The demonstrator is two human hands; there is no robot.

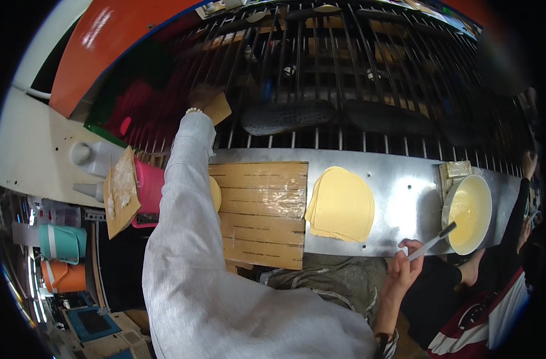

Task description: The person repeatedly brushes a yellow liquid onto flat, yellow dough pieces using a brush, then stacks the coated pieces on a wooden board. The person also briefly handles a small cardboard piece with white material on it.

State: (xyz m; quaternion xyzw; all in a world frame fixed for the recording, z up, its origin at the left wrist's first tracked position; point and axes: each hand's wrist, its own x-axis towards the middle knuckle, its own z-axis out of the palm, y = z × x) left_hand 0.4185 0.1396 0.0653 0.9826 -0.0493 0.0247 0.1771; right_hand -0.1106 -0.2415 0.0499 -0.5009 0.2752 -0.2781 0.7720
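Note:
My left arm, in a light grey sleeve, reaches out over a bed of metal rods. My left hand [205, 97] is dark and blurred there, and a flat tan piece [218, 109] shows at its fingers, seemingly gripped. My right hand [402, 270] is closed around a slim brush [427, 244] with a pale handle. The brush's dark tip lies at the near left rim of a white bowl [486, 206] holding yellow liquid [466, 221]. Left of that hand, a stack of pale yellow rounded sheets [343, 203] rests on the metal ledge [405, 179].
Dark sole-shaped pieces [289, 116] lie on the rods [318, 140]. A brown cardboard sheet [261, 215] covers part of the ledge beside my left arm. A pink container [149, 185] and a white bottle [99, 158] stand at left. Another person's dark-clothed leg [440, 293] is at right.

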